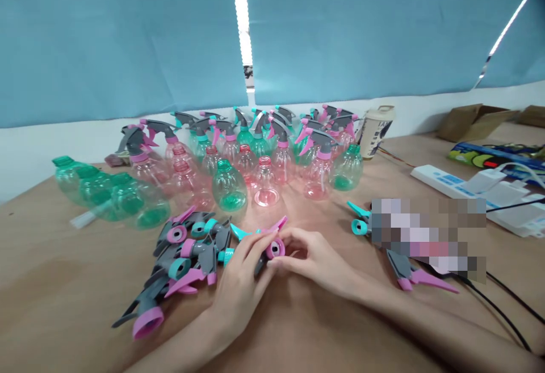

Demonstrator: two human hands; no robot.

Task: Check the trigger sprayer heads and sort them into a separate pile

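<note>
Between my two hands is a grey-and-pink trigger spray head [280, 249], its pink collar turned toward me. My left hand [240, 282] wraps round its grey body, which is mostly hidden by the fingers. Thumb and fingers of my right hand [313, 256] pinch the pink collar from the right. Just left of my left hand lies a pile of loose spray heads, grey with pink or teal collars, such as a pink-collared spray head [149, 322] at its near end. Beyond my hands stands an open clear pink bottle [267, 183], beside a green bottle [230, 188].
Several bottles with spray heads, like a pink one [319, 174], crowd the back. Green bottles [140, 205] lean or lie at left. On the right are a teal-collared spray head [359, 225], a blurred-out object with cables, a power strip [451, 183], a paper cup [374, 131] and a cardboard box [464, 123].
</note>
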